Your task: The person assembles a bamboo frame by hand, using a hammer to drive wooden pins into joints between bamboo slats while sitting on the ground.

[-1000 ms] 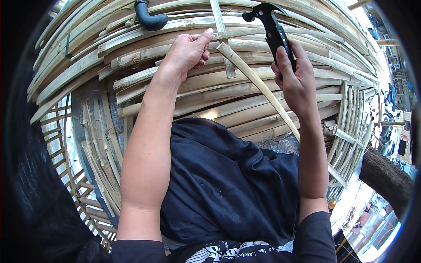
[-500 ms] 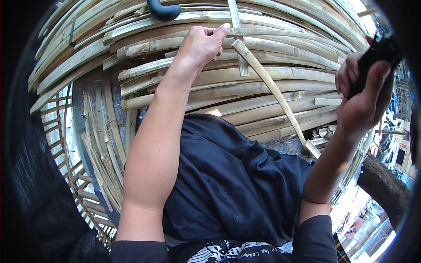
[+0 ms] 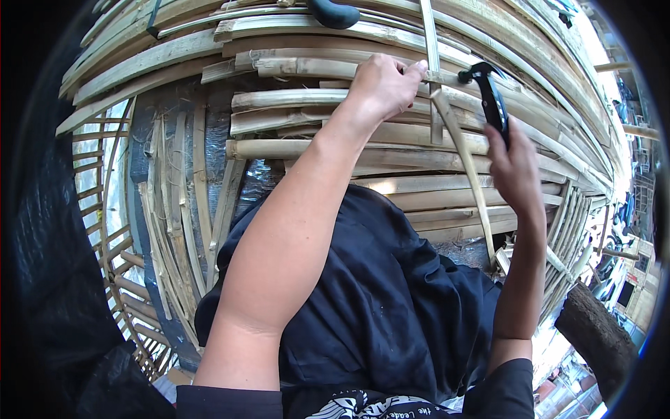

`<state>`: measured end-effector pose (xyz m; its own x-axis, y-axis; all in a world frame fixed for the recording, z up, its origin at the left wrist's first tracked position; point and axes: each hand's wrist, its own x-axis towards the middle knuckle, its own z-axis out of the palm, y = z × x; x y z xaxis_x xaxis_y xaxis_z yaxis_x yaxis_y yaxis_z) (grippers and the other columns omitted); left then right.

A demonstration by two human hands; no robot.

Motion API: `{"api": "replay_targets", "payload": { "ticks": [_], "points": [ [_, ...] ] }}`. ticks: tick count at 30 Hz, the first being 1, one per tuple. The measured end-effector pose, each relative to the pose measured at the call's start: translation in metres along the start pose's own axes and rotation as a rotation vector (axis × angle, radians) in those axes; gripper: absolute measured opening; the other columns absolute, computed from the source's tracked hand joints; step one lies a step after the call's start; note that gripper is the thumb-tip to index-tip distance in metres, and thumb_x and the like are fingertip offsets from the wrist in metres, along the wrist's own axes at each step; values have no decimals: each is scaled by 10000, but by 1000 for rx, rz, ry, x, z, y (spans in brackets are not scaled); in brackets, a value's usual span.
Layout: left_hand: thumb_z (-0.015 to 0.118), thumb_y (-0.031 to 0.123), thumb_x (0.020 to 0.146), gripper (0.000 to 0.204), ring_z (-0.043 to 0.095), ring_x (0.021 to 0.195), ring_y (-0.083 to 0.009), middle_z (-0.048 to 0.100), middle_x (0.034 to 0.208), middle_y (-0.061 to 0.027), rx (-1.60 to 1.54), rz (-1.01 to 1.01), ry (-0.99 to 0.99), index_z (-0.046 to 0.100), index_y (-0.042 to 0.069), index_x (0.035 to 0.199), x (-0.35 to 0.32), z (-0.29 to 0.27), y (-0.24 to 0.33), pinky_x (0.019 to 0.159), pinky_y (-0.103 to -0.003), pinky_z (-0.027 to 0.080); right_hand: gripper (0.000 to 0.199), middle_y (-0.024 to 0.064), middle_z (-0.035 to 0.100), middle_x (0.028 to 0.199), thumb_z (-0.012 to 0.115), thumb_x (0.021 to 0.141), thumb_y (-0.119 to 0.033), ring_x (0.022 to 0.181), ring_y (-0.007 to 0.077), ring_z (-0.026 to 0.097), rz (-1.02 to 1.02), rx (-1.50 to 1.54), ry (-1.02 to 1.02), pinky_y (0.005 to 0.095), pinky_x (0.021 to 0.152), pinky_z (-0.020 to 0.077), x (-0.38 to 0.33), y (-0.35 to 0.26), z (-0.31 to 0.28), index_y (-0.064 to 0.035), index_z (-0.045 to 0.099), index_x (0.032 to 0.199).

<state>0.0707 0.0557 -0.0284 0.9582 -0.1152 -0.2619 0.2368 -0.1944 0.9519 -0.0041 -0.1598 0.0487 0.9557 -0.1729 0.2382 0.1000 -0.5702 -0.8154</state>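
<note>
My left hand [image 3: 386,85] is closed in a pinch at the left end of a thin bamboo strip [image 3: 448,77], where it meets an upright pale slat [image 3: 431,42]. Anything small between the fingertips is too hidden to make out. My right hand [image 3: 515,164], slightly blurred, grips a black hammer [image 3: 494,105]. The hammer's head is raised just right of my left fingertips, apart from them. Below the fingertips, a narrow loose bamboo stick [image 3: 466,164] slants down toward my lap.
Rows of split bamboo [image 3: 314,149] spread ahead of me. A dark curved handle [image 3: 333,14] lies on them at the top. Bamboo offcuts [image 3: 171,209] are at the left, beside a bamboo lattice [image 3: 125,279]. A thick log [image 3: 593,335] stands at the lower right.
My right hand has swung the hammer inward and left, toward my left fingertips. The whole view has shifted, so the bamboo and my left hand appear farther right; my left hand keeps its pinch.
</note>
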Motion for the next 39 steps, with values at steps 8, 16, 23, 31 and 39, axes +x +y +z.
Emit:
{"api": "replay_targets", "payload": {
  "ticks": [8,16,23,31,39],
  "points": [
    [576,422,992,501,354,477,-51,459,539,25,-41,-1,-76,512,86,626,8,11,1,432,-254,294,385,0,434,659,447,1050,-363,496,95,424,-252,298,361,254,463,357,15,-41,-31,-1,515,1160],
    [565,426,995,501,281,433,-50,400,519,58,30,33,-46,494,105,617,7,1,-4,403,-257,234,365,-16,483,662,520,1040,-321,546,40,457,68,101,-256,194,478,389,12,-35,-27,23,602,1131],
    [547,466,1001,487,404,529,-45,482,591,39,-94,-32,-144,512,126,654,-2,5,8,497,-231,346,371,49,572,768,510,1042,-331,588,96,494,-186,179,23,251,536,415,25,-1,-36,28,545,1128],
    [506,511,1005,508,475,558,-75,537,623,19,-91,-6,-140,565,91,726,-6,-1,5,537,-236,414,294,177,652,908,551,1006,-307,855,360,613,-329,-383,-82,442,820,457,80,69,9,-19,592,1049],
    [494,439,1009,534,684,641,-176,696,847,-161,11,-154,78,618,-77,1060,-61,55,-21,515,-279,537,257,207,674,819,534,1007,-291,887,457,616,-291,-361,-28,563,1034,326,76,90,29,-41,573,1050]
  ]
}}
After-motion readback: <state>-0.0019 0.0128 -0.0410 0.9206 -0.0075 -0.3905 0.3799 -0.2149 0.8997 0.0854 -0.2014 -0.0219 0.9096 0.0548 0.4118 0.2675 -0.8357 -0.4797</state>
